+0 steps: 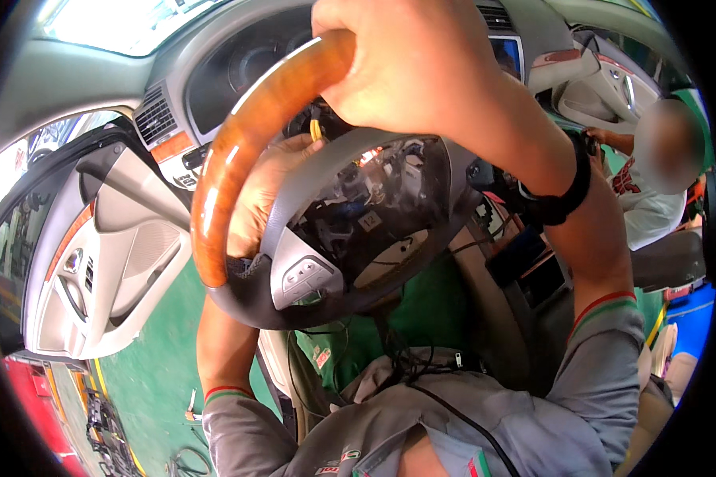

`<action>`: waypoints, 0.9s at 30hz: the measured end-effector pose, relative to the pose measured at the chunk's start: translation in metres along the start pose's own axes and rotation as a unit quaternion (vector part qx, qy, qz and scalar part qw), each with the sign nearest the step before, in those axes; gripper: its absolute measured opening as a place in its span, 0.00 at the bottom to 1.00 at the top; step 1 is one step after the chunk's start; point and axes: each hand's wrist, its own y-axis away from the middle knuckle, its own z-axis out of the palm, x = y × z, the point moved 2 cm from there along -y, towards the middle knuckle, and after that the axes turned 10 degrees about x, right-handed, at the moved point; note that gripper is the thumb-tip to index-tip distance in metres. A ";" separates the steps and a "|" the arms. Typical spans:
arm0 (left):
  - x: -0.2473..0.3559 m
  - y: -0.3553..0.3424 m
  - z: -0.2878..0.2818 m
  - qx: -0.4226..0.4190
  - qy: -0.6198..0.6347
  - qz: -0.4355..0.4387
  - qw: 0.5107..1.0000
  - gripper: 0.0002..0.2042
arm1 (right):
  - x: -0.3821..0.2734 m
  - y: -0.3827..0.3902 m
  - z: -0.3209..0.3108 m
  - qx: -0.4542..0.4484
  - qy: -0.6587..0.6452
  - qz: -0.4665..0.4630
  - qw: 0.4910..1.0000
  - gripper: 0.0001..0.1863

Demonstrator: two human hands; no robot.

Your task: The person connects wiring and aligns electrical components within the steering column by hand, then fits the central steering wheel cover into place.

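A wood-and-dark-grey steering wheel [229, 171] sits in front of me, its centre uncovered so that dark inner parts and wiring [366, 199] show. My right hand [422, 67] is wrapped over the upper rim, with most of its fingers hidden behind the hand itself. Through the gap between rim and hub, my left hand [269, 183] reaches behind the wheel. Its fingertips are closed at a small yellow piece [317, 129], partly hidden, that looks like a connector. A button pad [305, 272] is on the lower left spoke, below my left hand.
At the left, a beige car door [147, 262] hangs open above a green floor [155, 385]. A control stalk [195, 157] and air vent [155, 115] are left of the wheel. Another person [652, 207] is at the right side. Dark cables [410, 362] run across my lap.
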 end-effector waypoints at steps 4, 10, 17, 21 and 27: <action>0.008 0.009 0.009 0.059 -0.088 0.006 0.994 0.13 | -0.005 -0.005 -0.006 -0.007 -0.013 -0.002 1.000 0.08; -0.001 0.002 0.004 0.043 -0.042 -0.012 0.998 0.14 | -0.013 -0.004 -0.014 0.010 -0.027 -0.003 1.000 0.09; 0.006 0.015 0.016 0.066 0.046 -0.062 0.995 0.14 | -0.025 -0.003 -0.028 -0.043 0.001 -0.004 0.999 0.09; 0.016 0.029 0.033 0.057 0.094 -0.047 0.993 0.16 | -0.021 0.003 -0.031 -0.042 -0.020 -0.047 0.998 0.10; 0.013 0.017 0.025 0.115 0.062 -0.087 0.988 0.16 | -0.016 0.004 -0.017 -0.035 -0.016 -0.034 0.999 0.10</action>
